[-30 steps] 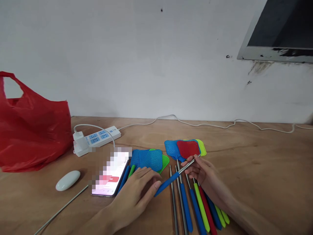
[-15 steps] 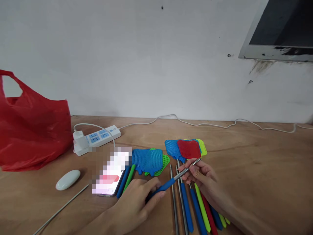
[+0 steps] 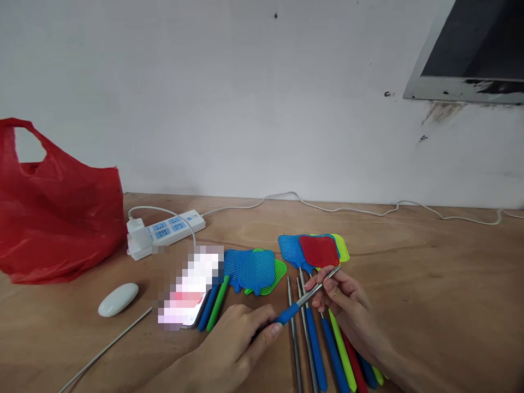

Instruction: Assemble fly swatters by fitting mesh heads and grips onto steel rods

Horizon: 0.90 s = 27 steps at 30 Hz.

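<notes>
My left hand (image 3: 241,335) is closed round the blue grip of a fly swatter handle (image 3: 289,314). The handle slants up to the right, and the fingers of my right hand (image 3: 339,297) pinch its metal rod near the far end. No swatter head is on that rod's tip. Below my right hand lie assembled swatters with a red head (image 3: 320,251), blue heads and a yellow-green one. Two bare metal rods (image 3: 295,338) lie between my hands. Left of them rest loose blue heads (image 3: 256,270), a green head (image 3: 278,273), and loose blue and green grips (image 3: 218,303).
A blurred phone (image 3: 192,292) lies left of the loose grips. Behind it is a white power strip (image 3: 176,229) with a cable (image 3: 347,209) running along the wall. A white mouse-shaped object (image 3: 118,300) and a red plastic bag (image 3: 61,218) are at the left.
My left hand has slid slightly up the blue grip, toward the metal rod. My right hand keeps its pinch on the rod. The whole view has shifted a little.
</notes>
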Each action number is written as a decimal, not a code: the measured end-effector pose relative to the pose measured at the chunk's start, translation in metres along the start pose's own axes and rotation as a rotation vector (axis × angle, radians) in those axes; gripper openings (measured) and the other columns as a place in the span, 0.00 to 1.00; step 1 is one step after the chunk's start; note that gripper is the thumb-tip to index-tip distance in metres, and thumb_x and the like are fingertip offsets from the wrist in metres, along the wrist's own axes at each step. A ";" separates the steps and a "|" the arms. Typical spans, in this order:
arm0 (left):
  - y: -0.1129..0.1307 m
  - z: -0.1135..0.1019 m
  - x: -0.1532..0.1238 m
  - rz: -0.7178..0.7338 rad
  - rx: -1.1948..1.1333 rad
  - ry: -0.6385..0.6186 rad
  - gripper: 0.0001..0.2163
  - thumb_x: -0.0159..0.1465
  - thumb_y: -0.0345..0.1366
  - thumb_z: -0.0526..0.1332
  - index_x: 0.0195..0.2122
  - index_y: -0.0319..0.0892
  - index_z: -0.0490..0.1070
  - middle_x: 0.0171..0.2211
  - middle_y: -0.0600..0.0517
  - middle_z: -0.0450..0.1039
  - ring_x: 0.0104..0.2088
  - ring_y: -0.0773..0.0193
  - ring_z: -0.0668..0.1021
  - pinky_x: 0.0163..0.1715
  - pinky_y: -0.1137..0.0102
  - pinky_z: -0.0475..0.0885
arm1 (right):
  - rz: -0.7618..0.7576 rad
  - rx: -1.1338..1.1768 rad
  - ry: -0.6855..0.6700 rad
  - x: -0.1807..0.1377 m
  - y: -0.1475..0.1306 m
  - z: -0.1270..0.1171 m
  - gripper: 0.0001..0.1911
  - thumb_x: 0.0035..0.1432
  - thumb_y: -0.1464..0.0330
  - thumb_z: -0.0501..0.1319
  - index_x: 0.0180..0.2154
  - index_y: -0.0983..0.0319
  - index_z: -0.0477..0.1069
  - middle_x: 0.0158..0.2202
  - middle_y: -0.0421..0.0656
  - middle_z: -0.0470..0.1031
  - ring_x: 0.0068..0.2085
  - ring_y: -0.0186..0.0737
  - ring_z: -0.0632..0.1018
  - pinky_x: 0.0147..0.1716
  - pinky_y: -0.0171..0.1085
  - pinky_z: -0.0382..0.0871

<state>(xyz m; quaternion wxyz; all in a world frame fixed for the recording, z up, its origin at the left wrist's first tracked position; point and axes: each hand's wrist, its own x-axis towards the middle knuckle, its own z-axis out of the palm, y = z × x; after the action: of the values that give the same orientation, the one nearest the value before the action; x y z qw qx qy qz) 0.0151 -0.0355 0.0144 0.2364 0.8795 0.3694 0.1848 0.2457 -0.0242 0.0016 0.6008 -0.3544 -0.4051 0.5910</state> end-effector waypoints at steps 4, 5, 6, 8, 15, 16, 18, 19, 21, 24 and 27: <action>-0.002 -0.001 0.002 0.045 0.087 0.103 0.14 0.74 0.38 0.46 0.32 0.44 0.65 0.28 0.53 0.71 0.29 0.61 0.74 0.29 0.68 0.63 | 0.000 0.019 0.092 0.006 -0.006 -0.006 0.13 0.51 0.59 0.73 0.32 0.61 0.78 0.32 0.44 0.79 0.26 0.33 0.71 0.25 0.31 0.67; -0.003 -0.002 0.003 0.053 0.138 0.138 0.13 0.73 0.36 0.47 0.34 0.44 0.66 0.31 0.52 0.72 0.32 0.59 0.75 0.32 0.67 0.65 | -0.004 0.024 0.113 0.008 -0.008 -0.007 0.13 0.50 0.59 0.73 0.31 0.61 0.78 0.32 0.44 0.79 0.25 0.32 0.71 0.25 0.31 0.67; -0.005 -0.003 0.004 0.054 0.200 0.168 0.11 0.72 0.33 0.47 0.37 0.44 0.68 0.35 0.50 0.73 0.35 0.56 0.75 0.35 0.64 0.66 | -0.006 0.027 0.124 0.009 -0.009 -0.008 0.13 0.50 0.59 0.73 0.31 0.61 0.78 0.32 0.44 0.79 0.25 0.32 0.71 0.25 0.31 0.67; -0.010 -0.004 0.006 0.029 0.342 0.203 0.11 0.69 0.29 0.49 0.44 0.44 0.69 0.42 0.47 0.73 0.41 0.51 0.74 0.40 0.59 0.67 | -0.002 0.033 0.127 0.010 -0.010 -0.009 0.13 0.50 0.59 0.73 0.30 0.62 0.78 0.31 0.44 0.79 0.25 0.32 0.71 0.24 0.31 0.68; -0.022 0.002 0.007 -0.071 0.517 0.186 0.13 0.68 0.27 0.49 0.46 0.42 0.70 0.44 0.45 0.73 0.39 0.50 0.75 0.39 0.55 0.70 | 0.035 0.037 0.105 0.004 -0.008 -0.005 0.13 0.51 0.59 0.73 0.32 0.62 0.79 0.30 0.43 0.78 0.24 0.31 0.71 0.23 0.29 0.67; -0.021 0.002 0.007 -0.062 0.518 0.179 0.13 0.68 0.28 0.49 0.47 0.43 0.71 0.44 0.45 0.73 0.40 0.50 0.75 0.39 0.55 0.71 | 0.031 0.033 0.105 0.004 -0.008 -0.005 0.13 0.51 0.59 0.73 0.32 0.62 0.78 0.30 0.43 0.78 0.24 0.31 0.71 0.23 0.30 0.67; -0.019 0.001 0.007 -0.048 0.519 0.171 0.13 0.68 0.28 0.50 0.47 0.43 0.71 0.45 0.45 0.74 0.41 0.50 0.75 0.40 0.55 0.71 | 0.027 0.029 0.110 0.004 -0.009 -0.006 0.14 0.50 0.58 0.73 0.31 0.62 0.78 0.30 0.43 0.78 0.24 0.31 0.71 0.22 0.30 0.66; -0.018 0.001 0.007 -0.045 0.517 0.172 0.13 0.68 0.28 0.50 0.47 0.43 0.71 0.44 0.46 0.74 0.41 0.50 0.75 0.40 0.55 0.71 | 0.028 0.030 0.113 0.005 -0.009 -0.006 0.14 0.50 0.58 0.73 0.31 0.62 0.78 0.30 0.43 0.78 0.24 0.31 0.71 0.22 0.30 0.65; -0.017 0.000 0.007 -0.044 0.511 0.169 0.13 0.68 0.28 0.51 0.47 0.44 0.72 0.43 0.46 0.74 0.41 0.51 0.76 0.40 0.56 0.72 | 0.030 0.029 0.119 0.005 -0.009 -0.007 0.14 0.50 0.58 0.73 0.30 0.62 0.77 0.30 0.43 0.78 0.24 0.31 0.70 0.21 0.30 0.64; -0.016 0.000 0.007 -0.032 0.508 0.155 0.13 0.68 0.28 0.51 0.47 0.44 0.72 0.44 0.46 0.75 0.42 0.50 0.76 0.41 0.56 0.73 | 0.032 0.022 0.122 0.005 -0.008 -0.007 0.15 0.50 0.57 0.73 0.30 0.62 0.77 0.30 0.43 0.78 0.23 0.31 0.70 0.21 0.30 0.63; -0.015 0.000 0.006 -0.022 0.502 0.142 0.13 0.68 0.28 0.51 0.48 0.44 0.73 0.44 0.46 0.75 0.41 0.51 0.77 0.40 0.56 0.73 | 0.037 0.012 0.122 0.005 -0.008 -0.006 0.15 0.50 0.57 0.73 0.30 0.62 0.77 0.29 0.43 0.77 0.23 0.30 0.70 0.21 0.30 0.63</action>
<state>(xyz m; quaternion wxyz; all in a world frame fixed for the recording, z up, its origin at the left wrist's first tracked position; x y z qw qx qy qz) 0.0102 -0.0215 0.0072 -0.0138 0.8913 0.4291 0.1461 0.2543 -0.0194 0.0068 0.6155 -0.3937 -0.3575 0.5817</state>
